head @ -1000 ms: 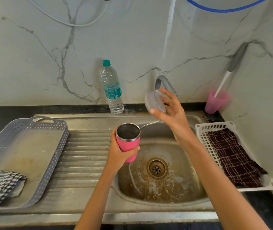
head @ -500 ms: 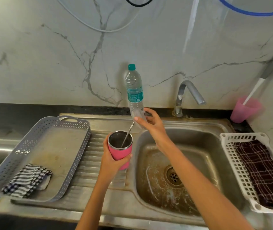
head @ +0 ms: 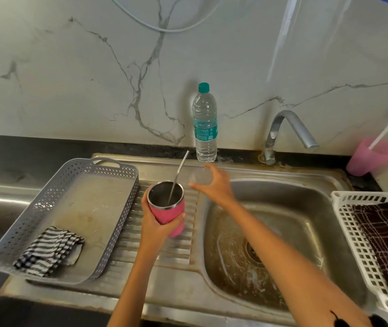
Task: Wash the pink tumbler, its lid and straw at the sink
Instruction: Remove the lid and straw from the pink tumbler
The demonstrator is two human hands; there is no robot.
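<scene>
Our left hand [head: 155, 225] wraps the pink tumbler [head: 168, 214] over the drainboard [head: 164, 251] | straw [head: 180, 168] leans toward 1 o'clock | right hand [head: 216, 187] pinches the lid [head: 200, 178] at 2 o'clock | best we keep tumbler upright, lower lid flat

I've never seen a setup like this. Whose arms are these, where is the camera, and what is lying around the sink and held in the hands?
No machine here: a person works with bare hands, filmed by one camera on their head, looking forward and down. The left hand grips the pink tumbler, which has a metal straw standing in it, over the ribbed drainboard. The right hand holds the clear lid beside it. A grey basket with a striped cloth sits at the left, a white basket with a dark checked cloth at the right. A water bottle and the tap stand behind the sink basin.
</scene>
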